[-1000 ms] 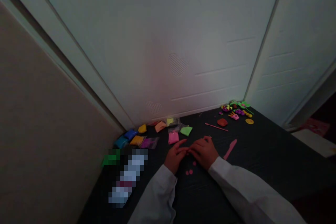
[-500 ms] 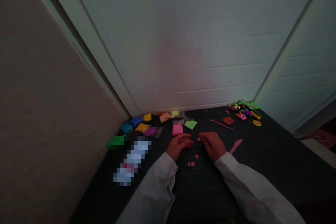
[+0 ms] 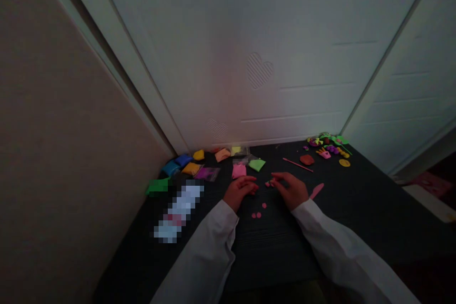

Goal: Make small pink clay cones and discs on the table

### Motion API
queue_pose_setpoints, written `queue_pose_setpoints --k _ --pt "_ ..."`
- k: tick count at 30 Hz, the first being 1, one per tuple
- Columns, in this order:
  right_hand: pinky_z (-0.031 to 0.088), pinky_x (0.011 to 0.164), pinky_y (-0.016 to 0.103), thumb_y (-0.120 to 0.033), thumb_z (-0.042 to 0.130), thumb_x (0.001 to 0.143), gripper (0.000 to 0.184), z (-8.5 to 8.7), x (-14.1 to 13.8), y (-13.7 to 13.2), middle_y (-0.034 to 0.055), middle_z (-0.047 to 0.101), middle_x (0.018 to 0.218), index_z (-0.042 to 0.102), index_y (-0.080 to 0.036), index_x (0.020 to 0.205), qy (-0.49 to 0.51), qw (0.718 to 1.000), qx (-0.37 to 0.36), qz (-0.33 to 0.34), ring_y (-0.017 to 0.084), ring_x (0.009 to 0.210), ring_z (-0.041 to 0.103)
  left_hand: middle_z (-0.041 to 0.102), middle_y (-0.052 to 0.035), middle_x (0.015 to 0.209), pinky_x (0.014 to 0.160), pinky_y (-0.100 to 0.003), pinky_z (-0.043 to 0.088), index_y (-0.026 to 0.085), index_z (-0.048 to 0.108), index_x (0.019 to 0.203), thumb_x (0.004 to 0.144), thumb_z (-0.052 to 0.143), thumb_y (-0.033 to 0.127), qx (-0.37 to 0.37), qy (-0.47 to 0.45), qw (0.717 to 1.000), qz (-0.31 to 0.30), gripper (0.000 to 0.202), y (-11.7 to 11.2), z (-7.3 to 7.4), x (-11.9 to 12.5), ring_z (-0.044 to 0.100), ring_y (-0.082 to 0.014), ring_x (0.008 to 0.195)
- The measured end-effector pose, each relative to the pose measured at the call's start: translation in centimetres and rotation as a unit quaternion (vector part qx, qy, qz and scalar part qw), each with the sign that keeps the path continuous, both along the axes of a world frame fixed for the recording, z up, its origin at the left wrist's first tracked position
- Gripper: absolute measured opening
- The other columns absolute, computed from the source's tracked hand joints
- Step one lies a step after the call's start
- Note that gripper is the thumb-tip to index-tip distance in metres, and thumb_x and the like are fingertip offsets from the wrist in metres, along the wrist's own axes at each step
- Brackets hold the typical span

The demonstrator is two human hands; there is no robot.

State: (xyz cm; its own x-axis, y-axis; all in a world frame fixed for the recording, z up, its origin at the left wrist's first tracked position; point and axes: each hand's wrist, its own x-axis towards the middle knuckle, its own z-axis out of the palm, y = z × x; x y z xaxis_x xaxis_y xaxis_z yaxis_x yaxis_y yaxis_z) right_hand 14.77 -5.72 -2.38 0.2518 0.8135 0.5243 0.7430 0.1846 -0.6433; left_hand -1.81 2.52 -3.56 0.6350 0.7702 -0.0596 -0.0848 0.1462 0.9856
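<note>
Over the middle of the dark table my left hand (image 3: 239,193) hovers with loosely curved fingers apart, and I see nothing in it. Facing it, my right hand (image 3: 291,190) brings thumb and forefinger together on a small piece of pink clay (image 3: 272,182). Another small pink clay piece (image 3: 267,184) lies right beside those fingertips. Closer to me are three flat pink clay discs: one disc (image 3: 264,205) apart, and a left disc (image 3: 253,215) beside a right disc (image 3: 259,215). A pink plastic knife (image 3: 317,191) lies just right of my right hand.
Behind my left hand lie a pink clay packet (image 3: 239,171), a green packet (image 3: 257,165) and several other coloured packets. A thin pink stick (image 3: 298,165) and a red clay lump (image 3: 307,159) are farther back. Finished-looking clay figures (image 3: 327,145) fill the back right corner. A blurred sheet (image 3: 180,211) lies left.
My right hand's thumb and forefinger have parted from their flatter pose, and the pink piece at their tips shows more. The whole view has shifted slightly. My left hand has hardly changed.
</note>
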Motion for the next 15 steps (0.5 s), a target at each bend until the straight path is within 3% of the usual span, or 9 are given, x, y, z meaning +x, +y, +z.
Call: queue_pose_setpoints --k 9,12,15 --pt "0.040 0.058 0.025 -0.037 0.045 0.074 0.022 0.93 0.25 -0.27 0.0003 0.057 0.064 0.055 -0.018 0.068 0.016 0.999 -0.022 -0.040 0.012 0.061 0.053 0.060 -0.0057 0.073 0.061 -0.024 0.041 0.011 0.053 0.090 0.065 0.055 0.026 0.002 -0.004 1.000 0.009 0.030 0.08 -0.02 -0.04 0.054 -0.0107 0.064" --pt "0.041 0.056 0.025 -0.037 0.052 0.069 0.020 0.83 0.25 -0.17 -0.0001 0.055 0.062 0.053 -0.018 0.065 0.023 0.998 -0.005 -0.050 0.012 0.059 0.051 0.060 -0.0054 0.072 0.060 -0.024 0.041 0.012 0.053 0.090 0.064 0.055 0.027 0.008 -0.002 1.000 0.011 0.030 0.07 -0.05 -0.01 0.054 -0.0109 0.064" --pt "0.043 0.063 0.027 -0.032 0.052 0.070 0.014 0.43 0.32 0.09 0.0017 0.057 0.071 0.054 -0.018 0.069 0.022 0.999 0.019 -0.018 0.013 0.067 0.053 0.060 -0.0051 0.071 0.060 -0.024 0.040 0.012 0.054 0.089 0.064 0.055 0.027 0.008 0.000 1.000 0.016 0.030 0.01 -0.01 -0.01 0.054 -0.0108 0.064"
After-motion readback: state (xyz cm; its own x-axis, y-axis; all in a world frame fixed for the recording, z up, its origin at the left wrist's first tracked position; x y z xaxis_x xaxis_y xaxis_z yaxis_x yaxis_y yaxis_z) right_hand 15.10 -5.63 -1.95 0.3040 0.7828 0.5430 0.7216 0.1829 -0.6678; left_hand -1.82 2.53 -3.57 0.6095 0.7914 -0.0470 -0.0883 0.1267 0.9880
